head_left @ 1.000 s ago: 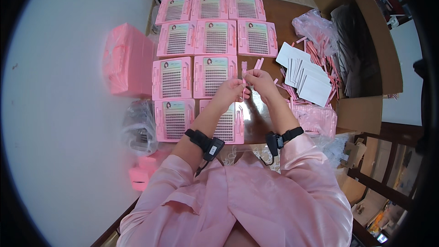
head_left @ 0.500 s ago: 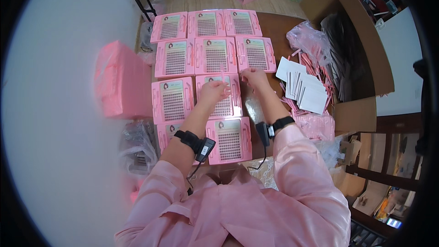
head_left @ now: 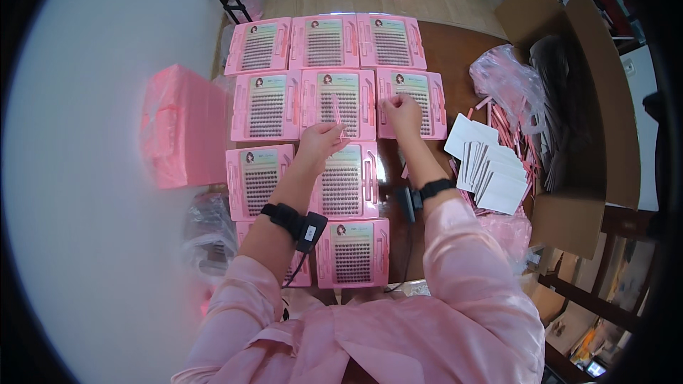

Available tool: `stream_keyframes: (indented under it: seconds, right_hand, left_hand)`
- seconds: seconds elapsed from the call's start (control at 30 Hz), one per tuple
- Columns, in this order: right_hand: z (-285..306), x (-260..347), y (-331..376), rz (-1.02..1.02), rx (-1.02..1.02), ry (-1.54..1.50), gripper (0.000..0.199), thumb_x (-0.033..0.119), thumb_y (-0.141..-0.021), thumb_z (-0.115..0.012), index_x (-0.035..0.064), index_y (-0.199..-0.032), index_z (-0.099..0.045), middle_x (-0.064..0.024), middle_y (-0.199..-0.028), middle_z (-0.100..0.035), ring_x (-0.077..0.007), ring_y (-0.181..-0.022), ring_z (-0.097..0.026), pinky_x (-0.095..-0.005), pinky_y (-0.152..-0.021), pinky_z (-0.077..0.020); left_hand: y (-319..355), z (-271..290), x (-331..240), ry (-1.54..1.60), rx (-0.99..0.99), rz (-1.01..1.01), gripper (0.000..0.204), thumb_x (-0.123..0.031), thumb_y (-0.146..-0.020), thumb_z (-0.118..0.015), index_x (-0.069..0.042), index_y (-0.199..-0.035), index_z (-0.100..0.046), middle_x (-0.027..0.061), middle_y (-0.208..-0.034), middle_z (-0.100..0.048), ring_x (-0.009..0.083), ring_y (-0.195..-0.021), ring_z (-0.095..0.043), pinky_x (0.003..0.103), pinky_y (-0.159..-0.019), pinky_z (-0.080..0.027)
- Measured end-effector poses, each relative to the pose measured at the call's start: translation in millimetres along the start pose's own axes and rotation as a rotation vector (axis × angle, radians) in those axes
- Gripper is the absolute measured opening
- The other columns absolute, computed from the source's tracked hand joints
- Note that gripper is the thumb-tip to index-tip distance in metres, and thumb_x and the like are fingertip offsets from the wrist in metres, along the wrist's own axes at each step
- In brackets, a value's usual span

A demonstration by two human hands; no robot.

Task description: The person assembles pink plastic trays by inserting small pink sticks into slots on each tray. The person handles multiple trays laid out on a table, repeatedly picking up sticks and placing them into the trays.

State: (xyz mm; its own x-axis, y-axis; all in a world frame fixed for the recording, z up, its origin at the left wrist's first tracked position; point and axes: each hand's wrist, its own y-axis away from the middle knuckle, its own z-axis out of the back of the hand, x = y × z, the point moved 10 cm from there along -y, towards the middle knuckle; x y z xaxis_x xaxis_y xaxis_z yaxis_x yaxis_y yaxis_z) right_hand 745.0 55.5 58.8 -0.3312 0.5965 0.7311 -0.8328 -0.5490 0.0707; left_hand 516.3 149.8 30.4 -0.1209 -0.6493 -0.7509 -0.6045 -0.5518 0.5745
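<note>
Several pink lash trays lie in rows on the table, each with a card of black false-lash clusters and slim pink tools in side slots. My left hand (head_left: 321, 146) is closed on a slim pink tube (head_left: 336, 109), which stands up from my fingers over the middle lash tray (head_left: 346, 87) of the second row. My right hand (head_left: 403, 115) hangs over the right lash tray (head_left: 438, 103) of that row. Its thumb and fingers are pressed together near the left part of the card; what they pinch, if anything, is too small to tell.
Right of the trays, white cards (head_left: 491, 171) lie on a pile of pink tubes (head_left: 504, 124), beside a clear plastic bag (head_left: 501, 75). An open cardboard box (head_left: 590, 99) stands at the right edge. A pink wrapped stack (head_left: 181, 128) stands at the left by the wall.
The view has shifted, so the trays look nearer and lower. My right hand has moved from the bare table onto the second row's right tray. My left hand still holds the pink tube.
</note>
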Motion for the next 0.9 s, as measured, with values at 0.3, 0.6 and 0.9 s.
stream_keyframes:
  seconds: [0.3,0.6,0.9]
  right_hand:
    - [-103,59,95,-0.24,0.66,-0.645,0.017,0.014,-0.093,-0.07,-0.0013,-0.085,-0.072,-0.0032,-0.073,-0.068,-0.0072,-0.06,-0.06,-0.0204,-0.055,-0.0475]
    - [-119,74,95,-0.233,0.434,-0.388,0.02,0.019,-0.083,-0.072,0.0017,-0.075,-0.072,-0.0084,-0.064,-0.068,-0.0139,-0.057,-0.064,-0.0288,-0.054,-0.0508]
    - [-142,91,71,-0.126,0.209,-0.007,0.03,0.034,-0.076,-0.076,0.0046,-0.069,-0.072,-0.0126,-0.066,-0.069,-0.0274,-0.064,-0.067,-0.0405,-0.065,-0.0531]
  left_hand:
    - [-12,22,-19,-0.045,0.078,-0.054,0.018,-0.011,-0.094,-0.066,0.004,-0.104,-0.069,0.0032,-0.083,-0.067,0.0103,-0.07,-0.061,0.022,-0.066,-0.05]
    - [-6,89,-54,-0.281,-0.148,-0.107,0.019,-0.017,-0.09,-0.072,0.002,-0.095,-0.072,0.0008,-0.072,-0.062,0.0082,-0.062,-0.055,0.022,-0.055,-0.045]
    - [-13,200,-83,-0.31,-0.289,-0.105,0.026,-0.016,-0.087,-0.075,0.005,-0.102,-0.072,0.0059,-0.075,-0.066,0.0107,-0.059,-0.056,0.024,-0.051,-0.045]
